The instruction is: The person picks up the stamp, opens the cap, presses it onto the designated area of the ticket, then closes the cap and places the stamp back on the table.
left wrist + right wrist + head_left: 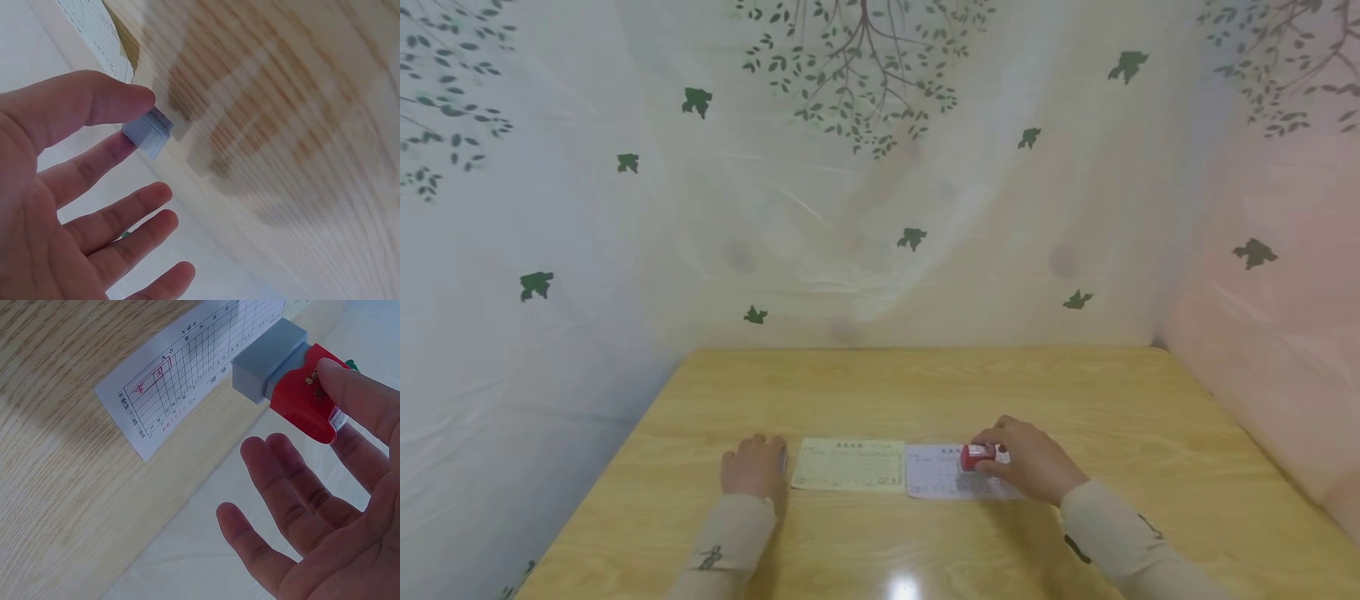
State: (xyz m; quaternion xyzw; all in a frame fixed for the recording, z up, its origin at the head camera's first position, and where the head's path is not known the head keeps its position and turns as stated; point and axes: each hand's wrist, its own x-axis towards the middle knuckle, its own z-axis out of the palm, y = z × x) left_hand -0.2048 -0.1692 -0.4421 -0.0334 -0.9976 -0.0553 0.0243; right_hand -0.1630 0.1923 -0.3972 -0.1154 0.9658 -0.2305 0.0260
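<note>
My right hand [1032,461] pinches a red-bodied stamp [972,457] between thumb and finger over the white printed form [931,475]. Its grey block-shaped end [253,372] points away from the palm in the right wrist view, with the other fingers spread loosely below. Red handwriting or print marks one end of that form. On the left, my left hand [754,469] pinches a small grey cap-like piece [149,136] between thumb and index finger, close over the wood. A pale yellow printed form [850,465] lies between the hands, edge to edge with the white one.
Both forms lie flat on the wooden table [917,383]. Pale fabric walls [820,250] with leaf and bird prints stand behind the table and at both sides. A bright light reflection shows near the table's front.
</note>
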